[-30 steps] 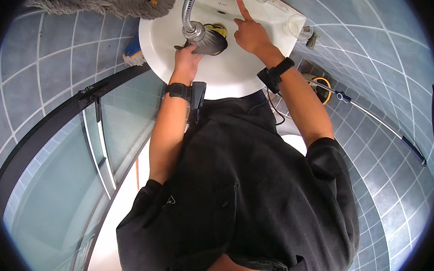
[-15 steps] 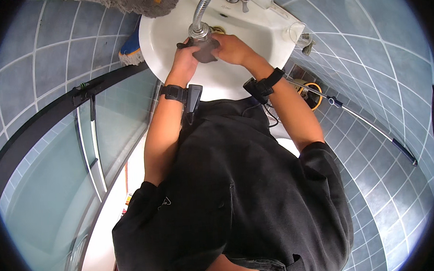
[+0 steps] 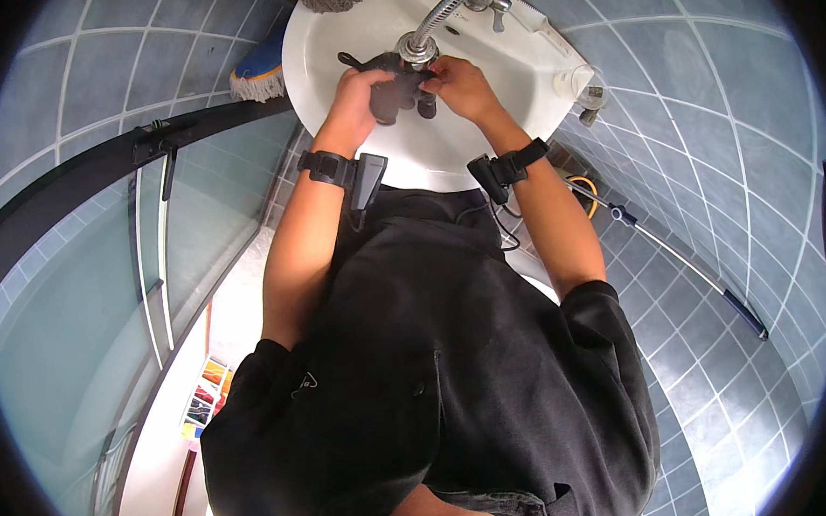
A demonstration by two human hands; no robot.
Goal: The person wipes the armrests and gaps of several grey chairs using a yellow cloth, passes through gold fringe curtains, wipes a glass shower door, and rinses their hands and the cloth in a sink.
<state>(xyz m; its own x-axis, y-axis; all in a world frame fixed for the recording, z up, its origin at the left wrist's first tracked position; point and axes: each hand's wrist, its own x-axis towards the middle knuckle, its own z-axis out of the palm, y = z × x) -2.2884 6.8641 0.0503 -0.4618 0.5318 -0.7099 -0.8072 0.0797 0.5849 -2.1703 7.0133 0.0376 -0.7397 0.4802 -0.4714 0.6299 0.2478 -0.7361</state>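
Note:
A limp dark grey cloth (image 3: 388, 99), shaped like a glove with finger-like ends hanging down, is stretched between my hands over the white washbasin (image 3: 316, 100). My left hand (image 3: 356, 100) is closed on its left side, thumb on top; a small dark loop of it sticks out beyond. My right hand (image 3: 465, 87) pinches its right edge, fingertips close to the metal faucet head (image 3: 417, 49). That head sits on a flexible metal spout (image 3: 451, 6) directly above the cloth. Whether water is running cannot be made out.
A lever tap (image 3: 497, 12) stands at the basin's back, with a clear cup (image 3: 570, 83) on the right rim. Mop heads, one blue-backed (image 3: 258, 72), hang at the far left. A long pole (image 3: 679, 255) leans at right. A glass shower door (image 3: 88, 294) is on the left.
The view has shifted, so the basin sits further right. The cloth is spread wider, with finger-like ends now hanging, and my hands are further apart.

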